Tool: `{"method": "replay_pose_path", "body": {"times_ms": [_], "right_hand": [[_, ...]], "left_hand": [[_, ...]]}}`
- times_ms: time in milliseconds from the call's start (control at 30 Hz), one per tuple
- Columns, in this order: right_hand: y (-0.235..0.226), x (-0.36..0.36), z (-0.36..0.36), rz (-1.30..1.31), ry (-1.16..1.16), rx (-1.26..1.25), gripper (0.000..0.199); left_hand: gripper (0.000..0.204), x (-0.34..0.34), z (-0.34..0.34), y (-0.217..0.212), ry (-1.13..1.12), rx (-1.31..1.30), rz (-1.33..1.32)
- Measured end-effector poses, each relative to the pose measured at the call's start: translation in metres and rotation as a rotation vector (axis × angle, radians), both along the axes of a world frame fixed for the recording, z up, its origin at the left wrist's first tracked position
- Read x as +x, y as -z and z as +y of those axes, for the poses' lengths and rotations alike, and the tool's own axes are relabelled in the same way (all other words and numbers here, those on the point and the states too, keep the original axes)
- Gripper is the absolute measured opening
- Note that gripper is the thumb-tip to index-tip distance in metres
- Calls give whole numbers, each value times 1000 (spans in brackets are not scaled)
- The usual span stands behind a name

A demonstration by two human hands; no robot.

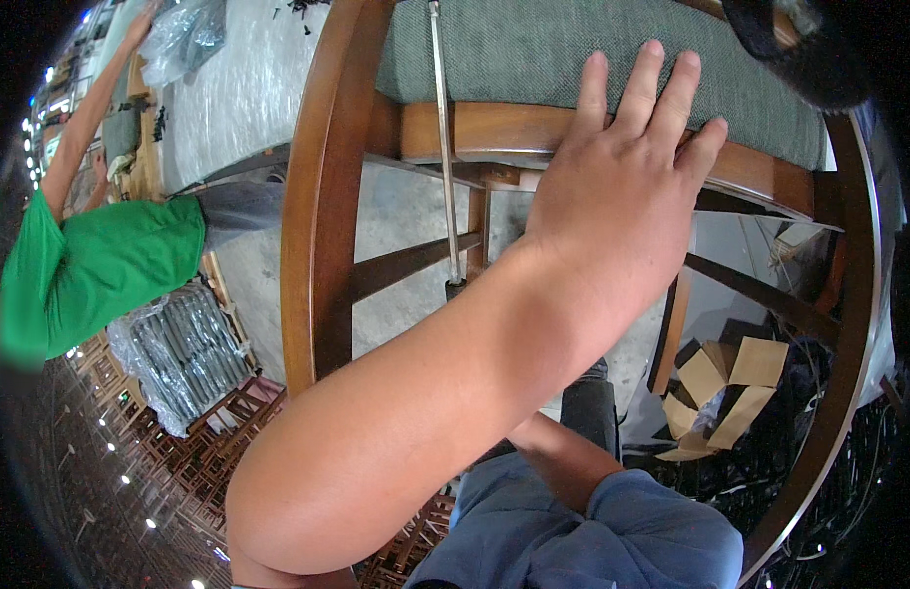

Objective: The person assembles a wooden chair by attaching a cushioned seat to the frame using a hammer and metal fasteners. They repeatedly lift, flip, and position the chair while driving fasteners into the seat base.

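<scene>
My left hand [627,162] lies palm down, fingers apart, on the grey-green fabric seat [504,54] and front rail [504,130] of a brown wooden chair. To its left a long thin metal rod [443,128] stands in front of the rail. The rod's lower end sits in a black collar [456,290]; anything below that is hidden behind my left forearm. My right forearm [563,456] passes behind the left one, which hides my right hand, so I cannot see what it holds or touches.
Chair legs [322,196] frame the space before me. An opened cardboard box [725,393] is on the floor at right. At left a person in a green shirt [131,245] reaches over a plastic-covered table [244,108], near a stack of wrapped grey pieces [185,344].
</scene>
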State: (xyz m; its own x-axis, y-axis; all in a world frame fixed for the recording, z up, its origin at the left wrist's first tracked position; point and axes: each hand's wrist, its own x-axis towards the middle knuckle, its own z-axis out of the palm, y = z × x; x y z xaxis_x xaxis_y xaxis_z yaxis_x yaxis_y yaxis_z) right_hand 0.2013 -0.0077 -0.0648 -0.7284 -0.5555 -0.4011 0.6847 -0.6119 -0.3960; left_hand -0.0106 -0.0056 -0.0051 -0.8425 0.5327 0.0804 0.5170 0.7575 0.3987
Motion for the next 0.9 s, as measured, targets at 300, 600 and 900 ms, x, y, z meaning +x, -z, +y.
{"method": "replay_pose_path", "body": {"times_ms": [300,600,900], "right_hand": [[38,27,-10,149,-43,219,31],[44,31,-20,122,42,241,55],[-29,-23,103,109,-267,307,30]], "left_hand": [[53,-1,0,0,26,-10,-30],[55,-2,-1,0,25,-14,-51],[74,-10,-1,-25,83,-75,-171]]}}
